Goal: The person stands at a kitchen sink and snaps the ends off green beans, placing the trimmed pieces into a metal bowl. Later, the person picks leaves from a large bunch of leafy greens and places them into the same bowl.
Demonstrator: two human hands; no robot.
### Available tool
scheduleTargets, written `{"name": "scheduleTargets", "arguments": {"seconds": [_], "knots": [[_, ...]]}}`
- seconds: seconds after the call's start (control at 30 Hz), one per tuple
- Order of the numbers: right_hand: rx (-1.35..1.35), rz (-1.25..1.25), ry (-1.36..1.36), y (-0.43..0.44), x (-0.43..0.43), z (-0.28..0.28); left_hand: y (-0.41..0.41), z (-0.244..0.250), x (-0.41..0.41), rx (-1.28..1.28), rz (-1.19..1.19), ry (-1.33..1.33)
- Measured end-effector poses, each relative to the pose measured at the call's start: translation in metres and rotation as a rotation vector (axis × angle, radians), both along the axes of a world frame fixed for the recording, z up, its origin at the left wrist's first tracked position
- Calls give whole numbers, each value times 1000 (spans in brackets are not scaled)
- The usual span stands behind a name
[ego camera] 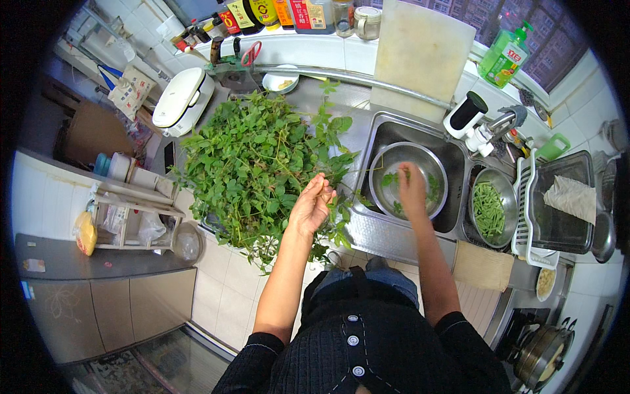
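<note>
A large heap of leafy green vines (pixel 246 157) covers the steel counter left of the sink. My left hand (pixel 313 199) is raised at the heap's right edge with its fingertips together, near a thin stem; whether it pinches that stem cannot be told. Over the round steel basin (pixel 374 189) in the sink is my right hand (pixel 412 184), blurred, its fingers bent downward; what it holds cannot be made out. Several loose green leaves (pixel 433 187) lie in the basin.
A steel bowl of cut green beans (pixel 488 209) stands right of the sink (pixel 455 224), beside a white dish rack (pixel 522 212). The faucet (pixel 485 138) is behind. A cutting board (pixel 423 59) leans at the window. A white lidded appliance (pixel 182 101) and a small bowl (pixel 268 81) stand behind the vines.
</note>
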State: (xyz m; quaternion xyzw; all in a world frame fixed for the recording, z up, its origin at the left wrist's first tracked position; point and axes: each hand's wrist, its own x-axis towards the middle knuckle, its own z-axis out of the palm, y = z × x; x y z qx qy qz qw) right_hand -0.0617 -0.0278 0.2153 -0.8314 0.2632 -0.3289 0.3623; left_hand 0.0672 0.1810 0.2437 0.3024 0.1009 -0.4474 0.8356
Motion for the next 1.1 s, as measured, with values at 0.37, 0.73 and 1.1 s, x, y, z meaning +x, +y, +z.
{"name": "scheduleTargets", "arguments": {"seconds": [0.37,0.73,1.1], "knots": [[588,348,174,5,25,-1,-4,5,-9,184,-120,-277],[424,443,154,97,45,27,19,-4,-8,469,-137,-350],[-134,280,128,112,33,98,19,7,-3,495,-149,-558]]}}
